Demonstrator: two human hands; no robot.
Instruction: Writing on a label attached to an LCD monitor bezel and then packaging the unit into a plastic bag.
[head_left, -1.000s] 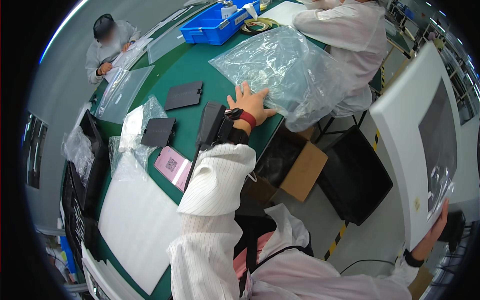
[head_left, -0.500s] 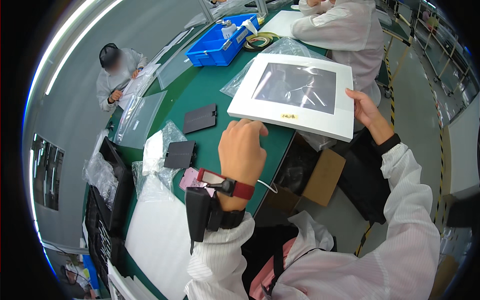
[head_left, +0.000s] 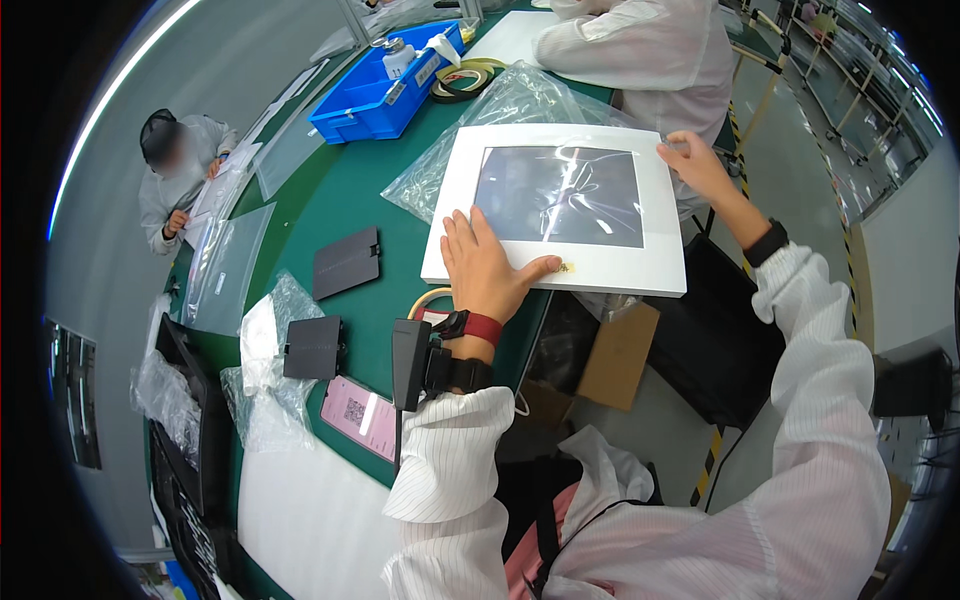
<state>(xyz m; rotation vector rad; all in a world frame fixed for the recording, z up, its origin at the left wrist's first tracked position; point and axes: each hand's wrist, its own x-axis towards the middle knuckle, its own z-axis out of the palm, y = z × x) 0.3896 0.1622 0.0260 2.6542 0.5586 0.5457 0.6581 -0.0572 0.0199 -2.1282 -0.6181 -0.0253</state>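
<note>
A white-framed display panel (head_left: 560, 265) with a grey screen lies tilted slightly over the table's right edge, partly on clear plastic wrap (head_left: 520, 95). My left hand (head_left: 485, 262) rests flat on its near left frame, fingers spread, with the thumb stretched to a small yellow label (head_left: 567, 267). At the panel's far right corner my right hand (head_left: 698, 165) is closed, thumb and fingers on the edge. Two dark flat plates (head_left: 346, 263) lie to the left, and a phone with a pink screen (head_left: 360, 415) is beside my left wrist.
A blue bin (head_left: 370, 110) with bottles and rolls of tape (head_left: 460, 80) stand at the back. One co-worker (head_left: 185, 165) sits at far left; another person's sleeve (head_left: 640, 50) is beyond the panel. Below the table edge are a cardboard box (head_left: 618, 355) and a black bag (head_left: 715, 340).
My left hand has opened and laid itself on the panel's frame. My right hand has shifted up the edge to the far corner. The panel sits lower and slightly turned.
</note>
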